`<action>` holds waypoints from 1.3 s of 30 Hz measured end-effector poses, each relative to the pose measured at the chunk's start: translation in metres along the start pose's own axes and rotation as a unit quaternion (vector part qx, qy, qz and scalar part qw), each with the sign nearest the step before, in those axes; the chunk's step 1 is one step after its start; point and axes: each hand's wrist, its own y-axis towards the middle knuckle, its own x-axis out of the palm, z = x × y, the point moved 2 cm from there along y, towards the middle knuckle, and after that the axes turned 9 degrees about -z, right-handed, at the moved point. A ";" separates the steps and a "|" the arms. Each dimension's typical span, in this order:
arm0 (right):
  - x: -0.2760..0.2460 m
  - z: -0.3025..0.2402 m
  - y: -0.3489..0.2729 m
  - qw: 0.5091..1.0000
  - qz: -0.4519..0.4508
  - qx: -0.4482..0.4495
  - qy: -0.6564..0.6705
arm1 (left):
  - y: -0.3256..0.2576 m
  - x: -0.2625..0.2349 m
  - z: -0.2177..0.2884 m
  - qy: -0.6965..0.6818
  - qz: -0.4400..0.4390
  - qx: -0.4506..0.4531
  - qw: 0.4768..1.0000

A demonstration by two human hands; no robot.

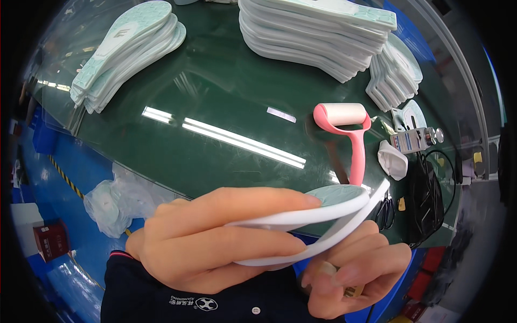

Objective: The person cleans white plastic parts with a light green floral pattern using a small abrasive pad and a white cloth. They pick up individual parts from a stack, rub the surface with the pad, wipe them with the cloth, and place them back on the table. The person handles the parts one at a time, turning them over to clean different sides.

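My left hand [215, 237] grips a pair of thin white insoles [323, 218] with pale green tops, held edge-on and close to the camera. Its fingers wrap across both soles. My right hand [355, 269] sits under the soles' right end, fingers curled, touching the lower sole and holding a small pale object that is mostly hidden. Both hands hover above the near edge of the dark green glass-topped table [226, 91].
A pink-handled lint roller [347, 129] lies on the table just beyond the hands. Stacks of insoles stand at the far left [129, 48], far middle [318, 32] and far right [396, 75]. A small bottle [414, 140], a white cloth [392, 159] and a black bag [425, 199] sit right.
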 end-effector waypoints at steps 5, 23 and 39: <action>-0.001 0.004 0.001 0.999 0.016 -0.030 0.036 | 0.004 0.005 0.003 -0.012 0.011 -0.013 1.000; 0.000 0.004 -0.005 0.989 0.050 0.070 0.120 | 0.003 0.007 0.003 0.008 0.008 -0.046 0.999; -0.012 0.005 -0.003 0.990 0.118 0.064 -0.044 | 0.002 0.008 -0.003 0.016 -0.008 -0.040 0.999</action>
